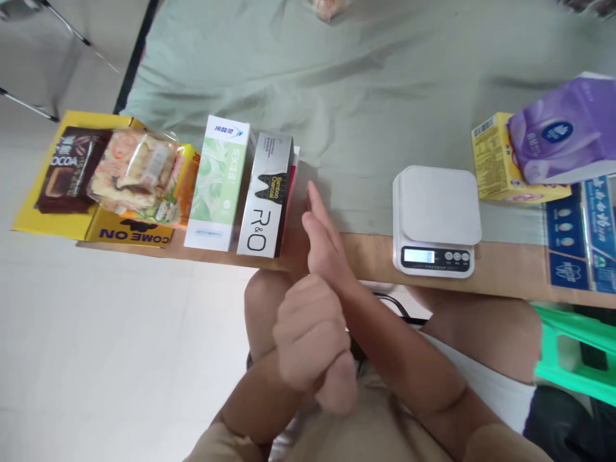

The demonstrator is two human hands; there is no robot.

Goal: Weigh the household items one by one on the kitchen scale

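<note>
My left hand (pixel 312 340) is balled into a fist above my lap, thumb toward my body, and nothing sticks out of it. It overlaps the wrist of my right arm in view; whether they touch I cannot tell. Flat and edge-on, my right hand (pixel 330 247) reaches over the table's front edge with straight fingers and nothing in it. Just left of its fingertips stands a grey and white Bamboo Charcoal box (pixel 264 199), with a pinkish-red edge showing behind it. A white digital scale (pixel 439 215) with a lit display sits farther right, its platform bare.
Leftward stand a green and white box (pixel 219 183), a bagged snack (pixel 137 168), and a brown cocoa packet (pixel 72 170) on a yellow box (pixel 99 224). At right are a yellow carton (pixel 495 157), a purple tissue pack (pixel 563 131), blue packs (pixel 568 240) and a green stool (pixel 572 327).
</note>
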